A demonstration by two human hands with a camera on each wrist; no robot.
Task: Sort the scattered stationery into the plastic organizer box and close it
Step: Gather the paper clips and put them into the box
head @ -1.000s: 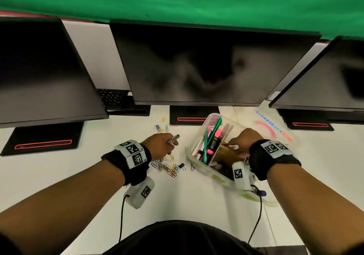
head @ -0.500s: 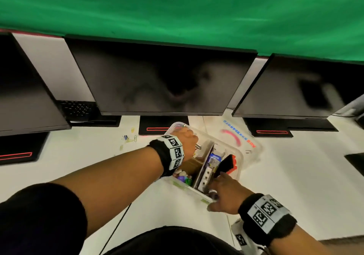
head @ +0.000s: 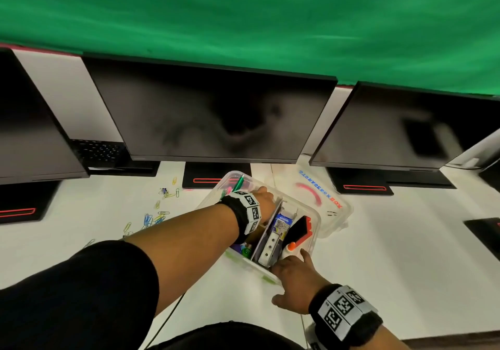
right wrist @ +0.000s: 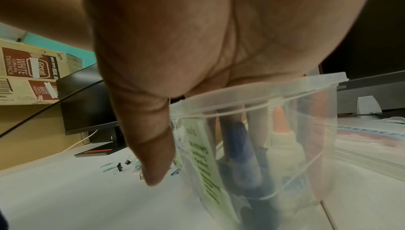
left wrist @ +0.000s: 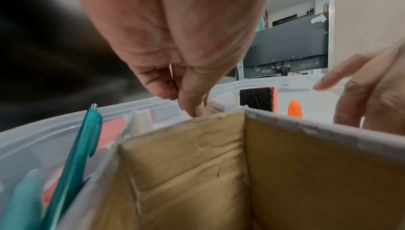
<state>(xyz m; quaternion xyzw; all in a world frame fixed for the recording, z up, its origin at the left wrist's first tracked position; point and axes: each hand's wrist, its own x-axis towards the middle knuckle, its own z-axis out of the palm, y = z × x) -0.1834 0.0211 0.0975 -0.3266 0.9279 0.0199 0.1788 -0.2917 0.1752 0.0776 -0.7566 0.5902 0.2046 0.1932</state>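
The clear plastic organizer box (head: 317,221) stands open at the desk's centre. A cardboard divider (left wrist: 186,155) splits it. My left hand (head: 263,201) reaches in from the left. In the left wrist view its fingertips (left wrist: 190,107) are bunched together at the divider's top edge, and I see nothing between them. My right hand (head: 293,279) grips the box's near corner, thumb (right wrist: 151,147) outside the wall and fingers inside. A green pen (left wrist: 74,155), a black and orange eraser (head: 299,230), a glue bottle (right wrist: 282,148) and a blue marker (right wrist: 238,147) are in the box.
The box's lid (head: 324,195) lies flat just right of the box. Several coloured paper clips (head: 154,218) and binder clips (right wrist: 119,167) are scattered on the white desk to the left. Dark monitors (head: 211,117) on black stands (head: 216,179) line the back.
My left hand left the paper clips holding a small silver item and moved right into the box. My right hand came out of the box and took hold of its near corner.
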